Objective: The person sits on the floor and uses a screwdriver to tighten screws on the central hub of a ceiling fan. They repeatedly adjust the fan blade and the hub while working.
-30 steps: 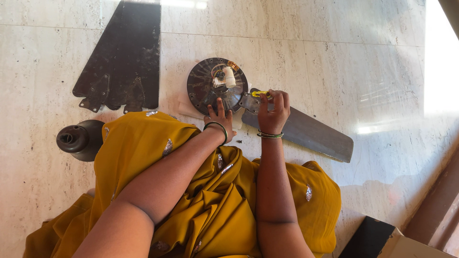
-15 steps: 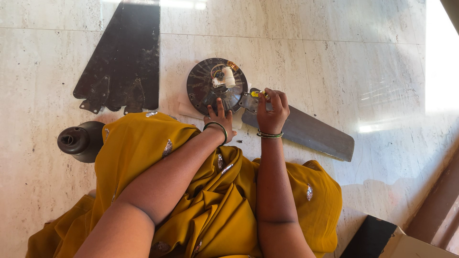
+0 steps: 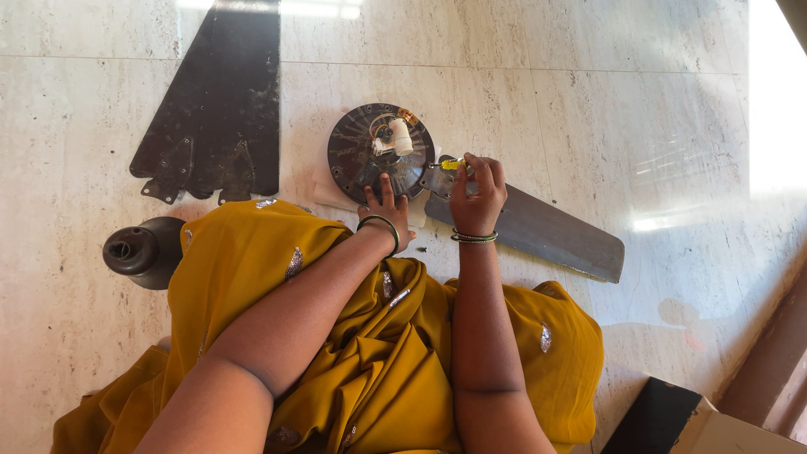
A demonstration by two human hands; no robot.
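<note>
Head view: left hand [image 3: 388, 210] rests open on the heavy, rigid fan motor [image 3: 378, 151], best steadied by its rim, while right hand [image 3: 476, 189] is closed around a yellow-handled screwdriver [image 3: 452, 165].

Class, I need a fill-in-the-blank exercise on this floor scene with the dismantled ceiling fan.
1. The left hand rests on the round dark metal fan motor, and the right hand holds a small ____-handled screwdriver.
2. One long grey fan blade lies to the motor's ____.
3. Both wrists wear ____.

Missing words: yellow; right; bangles
</note>
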